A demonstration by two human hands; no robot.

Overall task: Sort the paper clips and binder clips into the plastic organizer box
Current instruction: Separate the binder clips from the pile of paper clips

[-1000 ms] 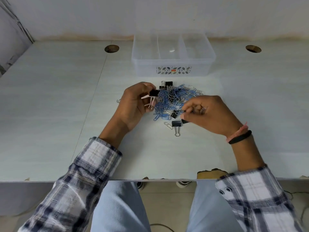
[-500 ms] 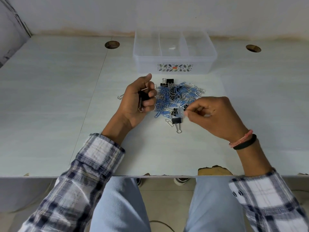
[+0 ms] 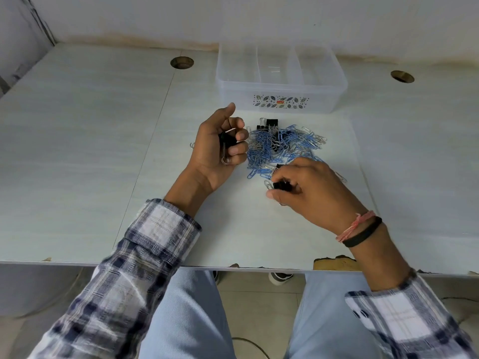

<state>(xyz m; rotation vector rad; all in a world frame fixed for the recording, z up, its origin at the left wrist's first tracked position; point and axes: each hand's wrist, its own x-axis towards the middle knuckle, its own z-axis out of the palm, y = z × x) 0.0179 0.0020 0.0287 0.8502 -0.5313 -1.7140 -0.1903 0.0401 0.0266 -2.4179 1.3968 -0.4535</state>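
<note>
A pile of blue and silver paper clips (image 3: 282, 146) lies on the pale table (image 3: 103, 164), with black binder clips (image 3: 268, 123) at its far edge. My left hand (image 3: 220, 149), just left of the pile, grips a black binder clip (image 3: 226, 143) in curled fingers, thumb up. At the pile's near edge my right hand (image 3: 308, 187) pinches another black binder clip (image 3: 281, 185) down on the table. The clear plastic organizer box (image 3: 281, 99) with dividers stands beyond the pile; its compartments look empty.
Two round cable holes (image 3: 182, 62) (image 3: 402, 76) sit either side of the box. A stray silver clip (image 3: 192, 145) lies left of my left hand. The wall runs along the table's back. The front edge is chipped (image 3: 334, 263) near my right forearm.
My right hand dropped toward me and closed on the binder clip at the pile's near edge. My left hand curled its binder clip into the palm.
</note>
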